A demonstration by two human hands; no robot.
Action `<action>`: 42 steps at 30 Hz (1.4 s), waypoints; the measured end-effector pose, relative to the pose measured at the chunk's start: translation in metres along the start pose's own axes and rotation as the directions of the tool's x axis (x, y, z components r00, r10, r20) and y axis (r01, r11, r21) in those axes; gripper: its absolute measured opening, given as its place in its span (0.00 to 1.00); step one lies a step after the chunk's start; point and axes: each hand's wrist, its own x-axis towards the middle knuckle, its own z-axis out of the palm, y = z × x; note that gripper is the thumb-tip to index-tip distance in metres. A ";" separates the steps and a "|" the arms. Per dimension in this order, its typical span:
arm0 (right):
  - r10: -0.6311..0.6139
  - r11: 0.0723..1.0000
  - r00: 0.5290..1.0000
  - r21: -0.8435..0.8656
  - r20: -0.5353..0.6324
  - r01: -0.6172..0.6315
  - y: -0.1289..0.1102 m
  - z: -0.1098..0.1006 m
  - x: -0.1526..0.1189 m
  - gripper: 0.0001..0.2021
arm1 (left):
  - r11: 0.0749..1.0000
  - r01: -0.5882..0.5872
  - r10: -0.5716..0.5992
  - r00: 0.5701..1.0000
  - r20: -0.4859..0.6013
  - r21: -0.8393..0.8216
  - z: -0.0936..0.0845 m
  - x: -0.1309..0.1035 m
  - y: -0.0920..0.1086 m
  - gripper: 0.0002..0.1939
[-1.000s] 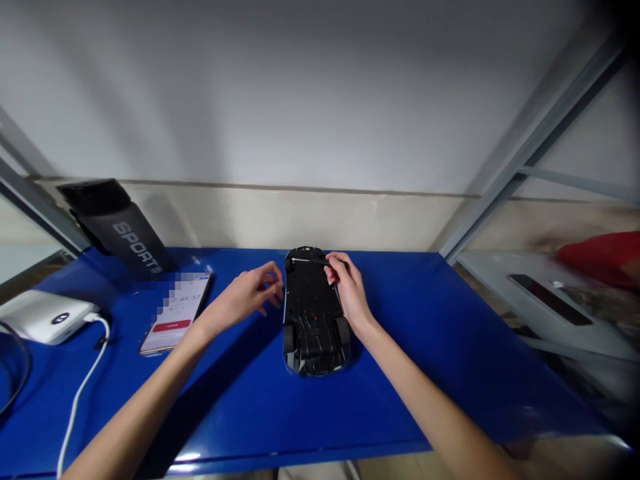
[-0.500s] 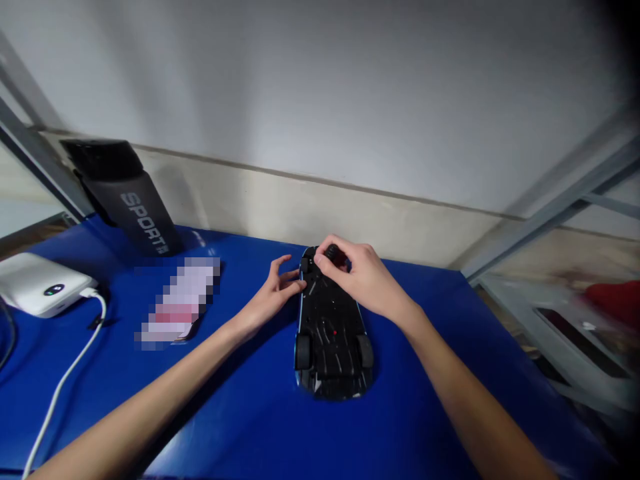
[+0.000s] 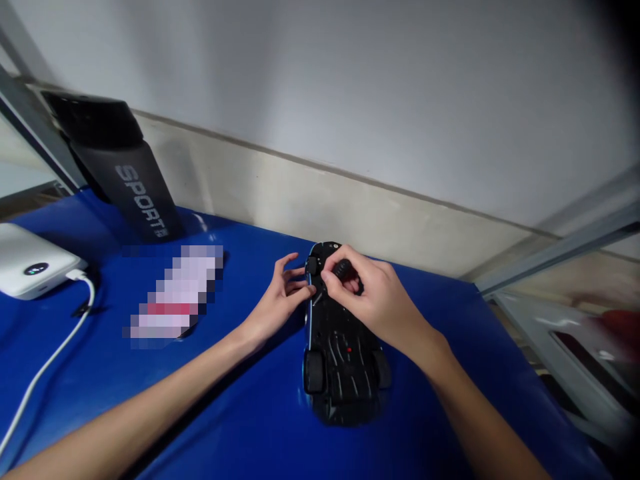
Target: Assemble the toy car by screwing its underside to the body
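On the blue table (image 3: 250, 427), the toy car (image 3: 343, 360) lies underside up. At its left flank, the left hand (image 3: 283, 297) has a wide grip, thumb against the edge. Over its far half, the right hand (image 3: 377, 293) holds a black ridged handle (image 3: 343, 269) in a narrow grip. Left of the car is a pixelated phone (image 3: 175, 287); farther left, a white device (image 3: 37, 263) with a cable (image 3: 55, 353). Beyond, far left, leans a dark bottle (image 3: 137, 177).

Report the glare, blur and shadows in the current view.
Head view: pale glare on the glossy blue table beside the dark grey bottle; soft shadows on the grey-white wall; blurred red shape at far right; black corner upper right.
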 end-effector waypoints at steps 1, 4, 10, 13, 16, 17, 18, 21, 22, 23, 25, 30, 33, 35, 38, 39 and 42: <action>-0.009 1.000 1.000 -0.016 -0.001 0.009 0.000 0.001 0.000 0.05 | 1.000 -0.001 0.001 1.000 0.001 0.009 0.000 0.000 0.000 0.36; -0.019 0.997 1.000 -0.073 0.014 0.020 0.000 0.002 -0.001 0.06 | 1.000 -0.005 0.005 1.000 0.007 0.027 -0.001 0.001 0.000 0.36; -0.021 1.000 1.000 -0.016 0.014 0.021 0.001 -0.001 0.000 0.05 | 1.000 -0.003 0.003 1.000 -0.007 -0.013 -0.003 0.004 -0.004 0.39; -0.021 1.000 1.000 -0.005 0.015 0.021 0.001 -0.002 0.000 0.04 | 0.999 0.006 -0.007 1.000 -0.015 -0.032 -0.004 0.005 -0.005 0.39; -0.015 1.000 1.000 -0.019 0.022 0.015 0.000 -0.002 -0.001 0.04 | 0.999 0.017 -0.018 1.000 -0.018 -0.051 -0.004 0.005 -0.004 0.39; -0.012 1.000 1.000 -0.022 0.024 0.012 0.000 -0.002 -0.001 0.04 | 0.998 0.017 -0.018 1.000 -0.016 -0.054 -0.004 0.005 -0.004 0.38; -0.010 1.000 1.000 -0.024 0.025 0.010 0.000 -0.001 -0.002 0.04 | 0.998 0.018 -0.018 1.000 -0.012 -0.055 -0.004 0.005 -0.003 0.37; -0.014 1.000 1.000 -0.016 0.026 0.014 0.001 -0.001 -0.002 0.05 | 0.999 0.018 -0.018 1.000 -0.005 -0.048 -0.005 0.004 -0.002 0.33; -0.016 1.000 1.000 -0.009 0.027 0.016 0.001 -0.001 -0.001 0.05 | 0.999 0.019 -0.019 1.000 -0.007 -0.045 -0.005 0.004 -0.002 0.33; -0.015 1.000 1.000 -0.003 0.027 0.016 0.001 -0.001 -0.001 0.05 | 0.999 0.020 -0.021 1.000 -0.009 -0.042 -0.004 0.004 -0.001 0.33; -0.016 1.000 0.999 -0.009 0.033 0.016 0.001 0.000 -0.002 0.04 | 0.999 0.018 -0.018 1.000 -0.009 -0.038 -0.004 0.004 -0.001 0.33; -0.108 0.975 0.994 -0.196 0.003 0.106 -0.001 0.004 -0.003 0.04 | 0.999 0.007 -0.007 1.000 -0.002 -0.054 -0.004 0.004 -0.001 0.35; -0.182 0.929 0.983 -0.331 -0.023 0.164 -0.003 0.005 -0.003 0.04 | 0.999 0.007 -0.007 1.000 -0.003 -0.048 -0.004 0.002 0.001 0.34; -0.218 0.915 0.976 -0.351 -0.010 0.201 -0.005 0.005 -0.003 0.04 | 0.999 0.005 -0.006 1.000 -0.003 -0.045 -0.004 0.001 0.002 0.34; -0.248 0.899 0.969 -0.368 0.017 0.237 -0.006 0.003 -0.002 0.04 | 0.998 0.005 -0.005 1.000 0.004 -0.061 -0.004 0.001 0.001 0.34; -0.247 0.891 0.969 -0.390 0.012 0.232 -0.007 0.003 -0.002 0.04 | 0.998 0.005 -0.004 1.000 0.007 -0.065 -0.004 0.002 0.000 0.34; -0.230 0.876 0.973 -0.436 0.001 0.208 -0.007 0.002 -0.002 0.07 | 0.997 0.013 -0.012 1.000 0.016 -0.072 -0.006 0.004 -0.002 0.34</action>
